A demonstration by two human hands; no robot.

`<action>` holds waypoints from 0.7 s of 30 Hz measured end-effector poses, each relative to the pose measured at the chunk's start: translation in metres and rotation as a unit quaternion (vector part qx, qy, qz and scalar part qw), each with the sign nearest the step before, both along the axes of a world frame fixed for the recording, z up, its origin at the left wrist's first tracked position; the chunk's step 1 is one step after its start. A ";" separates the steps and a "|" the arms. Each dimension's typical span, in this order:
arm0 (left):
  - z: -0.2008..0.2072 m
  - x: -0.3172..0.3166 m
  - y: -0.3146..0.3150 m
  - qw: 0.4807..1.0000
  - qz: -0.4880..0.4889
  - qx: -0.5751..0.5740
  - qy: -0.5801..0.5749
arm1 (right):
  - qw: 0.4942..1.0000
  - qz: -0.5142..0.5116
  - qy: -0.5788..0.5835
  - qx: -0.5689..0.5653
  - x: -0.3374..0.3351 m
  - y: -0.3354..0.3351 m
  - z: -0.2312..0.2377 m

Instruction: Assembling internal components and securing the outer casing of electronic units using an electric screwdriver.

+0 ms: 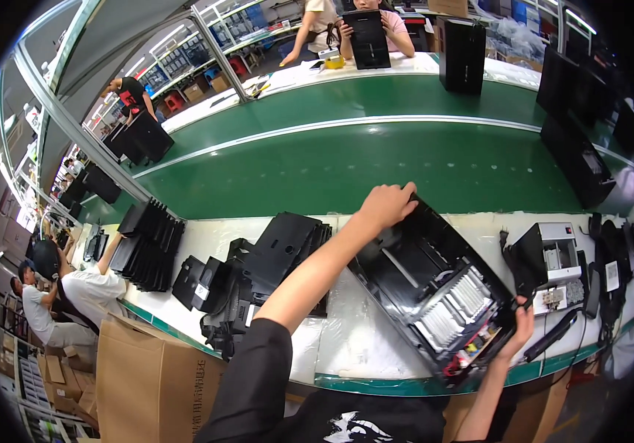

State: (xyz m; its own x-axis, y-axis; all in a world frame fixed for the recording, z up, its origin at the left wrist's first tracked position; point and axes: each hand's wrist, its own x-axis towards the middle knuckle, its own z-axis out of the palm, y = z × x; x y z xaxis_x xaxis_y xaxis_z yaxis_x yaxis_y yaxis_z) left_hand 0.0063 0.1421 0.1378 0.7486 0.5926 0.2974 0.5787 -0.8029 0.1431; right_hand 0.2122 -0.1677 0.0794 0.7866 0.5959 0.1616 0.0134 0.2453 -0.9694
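Note:
I hold a black tower case [387, 267] tilted at an angle over the white bench. Its side is open and shows a dark cavity, a ribbed silver metal part [456, 310] and coloured wires [472, 351] near the lower end. My left hand [389, 207] is closed over its far upper corner, with the arm reaching across the bench. My right hand [518, 331] grips its near right edge, fingers curled on the rim. The case hides part of the bench below it.
Black plastic panels [283, 247] and a black stack [151, 244] lie left. A silver boxy unit [559, 255] and cables stand right. A green conveyor [317, 166] runs beyond, bearing black cases [462, 55]. A cardboard box [147, 380] stands lower left. Co-workers are nearby.

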 end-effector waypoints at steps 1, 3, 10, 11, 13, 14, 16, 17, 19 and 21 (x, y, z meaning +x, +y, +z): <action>0.004 0.009 0.009 0.999 -0.021 -0.003 0.026 | 1.000 -0.025 0.013 0.008 -0.015 -0.004 -0.004; 0.007 0.017 0.025 0.999 -0.043 -0.003 0.021 | 0.996 -0.087 0.036 -0.005 -0.060 -0.001 0.010; 0.000 0.065 0.022 0.991 -0.114 0.061 -0.031 | 0.997 -0.058 -0.045 -0.012 -0.142 -0.011 0.010; 0.006 0.068 0.014 0.992 -0.105 0.055 -0.036 | 0.998 -0.045 -0.040 -0.006 -0.141 -0.011 0.009; 0.010 0.060 0.010 0.985 -0.140 0.046 -0.089 | 0.999 -0.008 -0.037 -0.013 -0.133 -0.017 0.010; 0.003 0.052 0.017 0.976 -0.175 0.041 -0.126 | 0.999 0.021 -0.040 -0.027 -0.125 -0.018 0.011; 0.020 0.044 -0.024 0.961 -0.163 -0.143 -0.170 | 0.986 0.067 -0.123 -0.089 -0.103 -0.032 0.024; 0.031 0.036 -0.051 0.954 -0.183 -0.176 -0.159 | 0.987 0.076 -0.115 -0.087 -0.095 -0.040 0.019; 0.044 0.017 -0.103 0.936 -0.249 -0.183 -0.167 | 0.990 0.069 -0.086 -0.087 -0.083 -0.049 0.009; 0.056 -0.007 -0.157 0.920 -0.259 -0.255 -0.146 | 0.994 0.039 0.036 -0.095 -0.080 -0.050 0.019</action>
